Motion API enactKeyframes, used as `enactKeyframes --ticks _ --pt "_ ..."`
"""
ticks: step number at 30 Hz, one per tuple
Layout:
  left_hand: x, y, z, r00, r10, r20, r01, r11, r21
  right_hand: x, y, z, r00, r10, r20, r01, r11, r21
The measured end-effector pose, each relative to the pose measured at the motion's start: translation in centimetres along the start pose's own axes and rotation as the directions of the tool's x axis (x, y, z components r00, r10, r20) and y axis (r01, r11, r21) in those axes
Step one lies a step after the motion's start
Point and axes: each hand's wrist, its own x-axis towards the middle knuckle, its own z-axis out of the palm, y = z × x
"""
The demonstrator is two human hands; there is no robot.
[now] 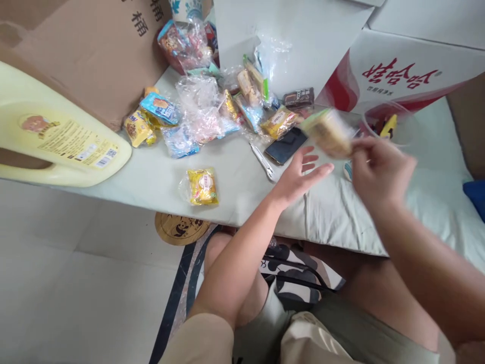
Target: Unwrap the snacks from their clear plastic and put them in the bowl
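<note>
- My right hand [384, 169] pinches a snack packet [329, 134] by its near end, thumb against curled fingers; the blur hides exactly how much wrapper I have.
- The packet, see-through with a green edge and something tan inside, hangs in the air above the pale cloth [242, 199], between my right hand and the phone [285, 146].
- My left hand [297, 174] holds nothing: fingers spread, thumb out, palm turned toward the packet, just below and beside it. I judge that a good place to steady or catch it.
- To hold this well, I'd keep the pinch on the wrapper's end and press lightly, since the filling looks crumbly to me.
- A level wrist would help as well; a packet held by one end can swing or twist.
- My left fingertips are close to the phone, and the box cutter [262, 162] lies just beside it, so I'd keep that wrist raised and clear of the cutter.
- The clear tub [402, 132] stands beyond my right knuckles; a wide elbow sweep could knock it.
- Toward the cloth's front edge sits a yellow packet [203, 187], apart from the heap of wrapped snacks [199, 108] behind it.
</note>
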Motion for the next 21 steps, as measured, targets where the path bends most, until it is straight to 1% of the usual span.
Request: enactKeyframes --ticks 1,2,3,4,5,6,7,9,10,11,12,13,14,15,16,17,19,21 --pt "0.0 -0.1 0.2 1.0 0.002 0.025 0.001 0.995 -0.096 -2.1 -0.7 0.0 0.997 -0.076 -0.005 0.076 0.995 0.063" --pt "0.1 -0.1 0.3 0.999 -0.006 0.051 0.014 0.985 -0.172 -3.8 -1.3 0.2 0.978 -0.204 0.034 0.198 0.971 0.133" --pt "0.0 -0.2 0.5 0.998 -0.02 0.063 0.034 0.974 -0.223 -5.2 -1.8 0.4 0.952 -0.304 0.048 0.289 0.937 0.195" --pt "0.0 -0.3 0.7 0.997 -0.039 0.059 0.053 0.966 -0.253 -6.1 -1.9 0.6 0.924 -0.376 0.073 0.345 0.9 0.267" --pt "0.0 -0.4 0.8 0.997 -0.065 0.048 0.075 0.962 -0.264 -6.8 -1.8 0.8 0.907 -0.412 0.085 0.364 0.871 0.331" --pt "0.0 -0.5 0.9 0.995 -0.092 0.034 0.098 0.96 -0.261 -7.3 -1.4 0.9 0.911 -0.404 0.079 0.347 0.858 0.379" --pt "0.0 -0.6 0.9 0.992 -0.12 0.027 0.123 0.961 -0.249 -7.5 -0.8 1.0 0.933 -0.356 0.05 0.307 0.86 0.408" --pt "0.0 -0.6 0.8 0.988 -0.157 -0.003 0.152 0.963 -0.223 -7.8 0.7 1.2 0.981 -0.185 -0.054 0.19 0.889 0.416" --pt "0.1 -0.5 0.6 0.987 -0.156 -0.036 0.144 0.966 -0.215 -7.8 1.4 1.3 0.99 -0.111 -0.082 0.135 0.903 0.408" --pt "0.2 -0.2 0.3 0.987 -0.138 -0.086 0.117 0.97 -0.213 -7.8 1.9 1.6 0.995 -0.071 -0.07 0.094 0.912 0.399" --pt "0.4 0.2 -0.2 0.983 -0.108 -0.147 0.075 0.974 -0.215 -7.7 2.0 1.9 0.998 -0.067 -0.007 0.065 0.917 0.392" --pt "0.6 0.7 -0.7 0.974 -0.068 -0.218 0.019 0.975 -0.219 -7.5 1.8 2.4 0.991 -0.09 0.102 0.044 0.923 0.383" --pt "0.8 1.2 -1.3 0.962 -0.027 -0.273 -0.037 0.974 -0.224 -7.2 1.3 2.9 0.964 -0.125 0.233 0.031 0.929 0.368" --pt "1.0 1.8 -2.0 0.947 0.014 -0.322 -0.088 0.972 -0.216 -6.7 0.4 3.6 0.925 -0.146 0.35 0.021 0.941 0.339" --pt "1.2 2.3 -2.6 0.926 0.058 -0.372 -0.139 0.971 -0.197 -6.1 -0.7 4.4 0.887 -0.14 0.44 0.011 0.959 0.282" --pt "1.3 2.8 -3.1 0.905 0.097 -0.415 -0.185 0.967 -0.177 -5.3 -2.0 5.2 0.856 -0.109 0.506 0.0 0.978 0.21" --pt "1.5 3.3 -3.9 0.874 0.17 -0.456 -0.26 0.955 -0.143 -3.5 -4.6 6.9 0.821 -0.045 0.569 -0.013 0.995 0.096" --pt "1.3 3.5 -4.3 0.869 0.218 -0.443 -0.299 0.947 -0.12 -1.9 -6.5 8.3 0.802 0.005 0.597 -0.032 0.999 0.035"
